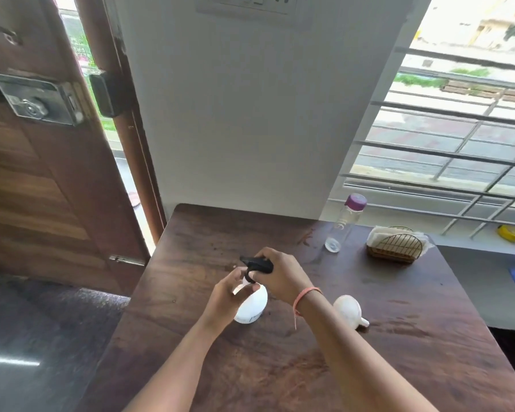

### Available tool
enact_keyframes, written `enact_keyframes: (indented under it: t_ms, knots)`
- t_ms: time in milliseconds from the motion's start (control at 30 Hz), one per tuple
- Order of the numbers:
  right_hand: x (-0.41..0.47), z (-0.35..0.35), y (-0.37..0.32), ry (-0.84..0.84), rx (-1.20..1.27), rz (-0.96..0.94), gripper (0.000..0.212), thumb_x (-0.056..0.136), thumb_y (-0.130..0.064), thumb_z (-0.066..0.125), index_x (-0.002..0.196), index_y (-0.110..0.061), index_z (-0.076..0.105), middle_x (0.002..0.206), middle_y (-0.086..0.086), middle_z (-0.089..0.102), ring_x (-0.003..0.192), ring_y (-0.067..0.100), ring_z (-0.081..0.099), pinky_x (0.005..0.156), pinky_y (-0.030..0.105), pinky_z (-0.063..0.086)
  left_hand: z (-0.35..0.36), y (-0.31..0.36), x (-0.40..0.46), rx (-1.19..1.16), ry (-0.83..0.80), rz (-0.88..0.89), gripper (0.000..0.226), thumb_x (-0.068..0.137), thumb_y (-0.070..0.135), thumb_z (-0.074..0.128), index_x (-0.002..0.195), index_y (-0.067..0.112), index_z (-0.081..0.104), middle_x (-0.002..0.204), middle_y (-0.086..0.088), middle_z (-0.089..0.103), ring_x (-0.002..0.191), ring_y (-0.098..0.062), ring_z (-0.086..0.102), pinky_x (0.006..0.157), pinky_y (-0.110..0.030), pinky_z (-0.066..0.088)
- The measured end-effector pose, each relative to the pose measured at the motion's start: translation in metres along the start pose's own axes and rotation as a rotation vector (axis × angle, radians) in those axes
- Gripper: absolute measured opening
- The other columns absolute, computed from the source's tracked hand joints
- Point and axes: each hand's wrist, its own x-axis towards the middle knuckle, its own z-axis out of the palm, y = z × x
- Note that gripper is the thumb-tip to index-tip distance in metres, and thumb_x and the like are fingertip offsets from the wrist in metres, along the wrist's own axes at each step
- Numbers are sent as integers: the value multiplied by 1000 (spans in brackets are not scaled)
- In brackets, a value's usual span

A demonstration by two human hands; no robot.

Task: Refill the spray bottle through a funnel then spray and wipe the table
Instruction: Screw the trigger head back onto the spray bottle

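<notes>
Spray bottle [252, 304]: upright on the surface [369, 367], white funnel [350, 310] lying just beside it.
Right hand [283, 275]: grip curled round the black spray head [257, 264].
Left hand [229, 295]: grip pinches the neck.
Advice: steady the body, twist the head squarely, avoid tipping.

Plain white wall [244, 120] straight ahead with a switch panel [247, 4] up top. A brown wooden door [36, 173] with a metal lock [36, 99] stood ajar on the left, daylight coming through the gap. Window [458, 129] on the right had grey bars, really bright outside. Dark glossy floor [42, 337] lower left.
</notes>
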Motion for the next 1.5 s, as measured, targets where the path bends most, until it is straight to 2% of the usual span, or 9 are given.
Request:
enact_keyframes:
  t_ms: [233,433,533,767,900,1067,1200,1333,1500]
  knots:
    - [-2,3,-3,37,-224,-61,20,81,-35,61,99,-28,59,92,-5,66,87,20,61,70,29,48,4,-4,1,-29,13,22,29,77,43,68,106,40,65,107,9,70,108,-17,64,99,-46,48]
    - [2,14,-16,35,-366,-114,17,86,-23,55,102,-19,60,102,3,66,98,27,62,78,35,48,7,-6,1,11,38,18,39,86,8,69,91,46,63,93,15,71,86,2,63,75,-16,46]
    - [4,13,-19,35,-397,-96,17,87,-21,55,103,-17,60,101,5,67,96,29,63,77,35,47,8,-8,2,29,19,14,20,87,16,69,97,31,59,95,10,69,88,-2,62,76,-20,46]
    - [0,25,-23,57,-477,-86,19,85,-7,53,100,-14,46,96,7,68,89,33,66,65,34,38,-1,-13,15,239,-142,17,25,84,15,64,108,24,64,101,11,70,98,1,61,81,-21,47]
    - [2,27,-21,70,-456,-104,23,84,-5,54,100,-16,42,94,7,67,87,34,65,63,34,37,8,-11,10,265,19,-47,16,84,20,66,96,31,64,84,15,70,87,-3,64,79,-28,47]
    - [5,14,-14,47,-422,-113,24,80,-12,57,94,-18,39,90,9,67,85,36,64,63,33,39,26,17,7,636,252,-125,12,80,38,62,88,30,61,76,9,64,86,-20,63,63,-29,39]
    - [11,7,-9,5,-431,-110,21,79,-21,60,99,-17,55,96,8,67,90,33,63,69,34,43,12,9,30,663,37,-120,26,70,46,69,84,31,53,95,6,65,103,-23,61,77,-32,44]
    - [12,12,-3,34,-446,-142,16,80,-21,57,96,-18,60,94,7,68,89,32,64,65,32,42,-4,-22,44,486,-397,-71,67,60,46,79,117,39,44,122,8,51,122,-17,47,102,-33,39]
    - [10,20,3,131,-453,-132,14,82,-22,55,94,-17,58,91,4,68,86,31,65,62,31,39,4,-32,32,377,-298,-63,87,58,52,79,133,42,36,131,19,43,129,-8,37,106,-29,33]
